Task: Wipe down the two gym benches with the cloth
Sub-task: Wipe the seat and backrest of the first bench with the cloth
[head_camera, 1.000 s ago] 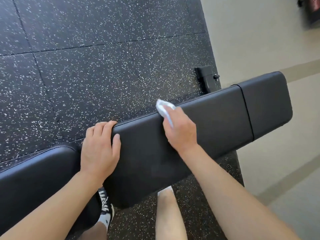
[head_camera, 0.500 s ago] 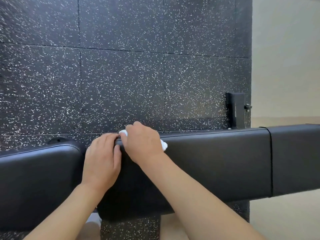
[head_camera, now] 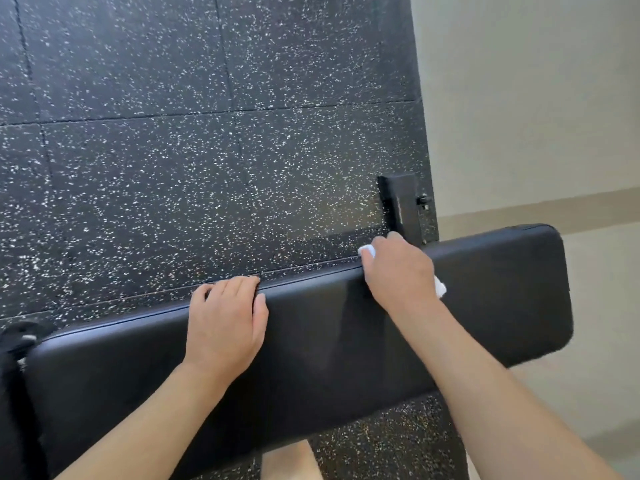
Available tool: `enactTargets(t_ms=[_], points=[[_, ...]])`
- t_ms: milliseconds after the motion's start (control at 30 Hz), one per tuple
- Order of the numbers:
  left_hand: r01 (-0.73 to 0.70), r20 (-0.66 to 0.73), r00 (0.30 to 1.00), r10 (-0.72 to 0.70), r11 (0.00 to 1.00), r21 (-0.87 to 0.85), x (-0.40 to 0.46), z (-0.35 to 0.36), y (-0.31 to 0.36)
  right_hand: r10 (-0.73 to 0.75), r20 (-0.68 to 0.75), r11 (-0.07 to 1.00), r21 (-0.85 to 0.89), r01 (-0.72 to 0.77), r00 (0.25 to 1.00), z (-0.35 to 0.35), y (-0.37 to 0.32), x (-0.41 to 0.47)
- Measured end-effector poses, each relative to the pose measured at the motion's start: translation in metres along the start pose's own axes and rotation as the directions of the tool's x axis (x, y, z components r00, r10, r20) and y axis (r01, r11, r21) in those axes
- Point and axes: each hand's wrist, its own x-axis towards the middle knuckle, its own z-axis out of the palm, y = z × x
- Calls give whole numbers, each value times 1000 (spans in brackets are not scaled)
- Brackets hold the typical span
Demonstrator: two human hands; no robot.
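A black padded gym bench (head_camera: 495, 299) runs across the view from lower left to right. My right hand (head_camera: 398, 271) grips a white cloth (head_camera: 440, 287) and holds it against the bench's far edge, towards the right end; most of the cloth is hidden under the hand, with bits showing at both sides. My left hand (head_camera: 227, 320) rests on the pad near the middle, its fingers curled over the far edge. Only this one bench is in view.
Black speckled rubber floor tiles (head_camera: 207, 168) lie beyond the bench. A black metal frame foot (head_camera: 401, 206) stands behind the bench's right end. Pale flooring (head_camera: 536, 116) lies to the right. My leg (head_camera: 287, 462) shows below the bench.
My right hand has slid the cloth rightward along the bench's far edge, away from my left hand. The left hand keeps its hold on the edge.
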Motion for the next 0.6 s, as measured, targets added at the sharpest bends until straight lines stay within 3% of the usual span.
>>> enactTargets(t_ms=[67, 200, 300, 500, 600], points=[[13, 27, 1000, -13, 1000, 6, 4, 0, 8, -60, -4, 998, 5, 60, 998, 4, -23, -7], [41, 40, 998, -40, 999, -13, 7, -5, 10, -231, 59, 943, 259, 208, 971, 9, -93, -32], [40, 46, 998, -39, 999, -26, 8, -8, 13, -299, 62, 906, 330, 263, 952, 13, -107, -37], [85, 19, 996, -85, 996, 33, 8, 0, 19, -83, -53, 987, 135, 89, 995, 18, 1, 4], [70, 31, 997, -71, 997, 40, 8, -1, 16, -51, -55, 997, 62, 54, 997, 16, 42, 14]])
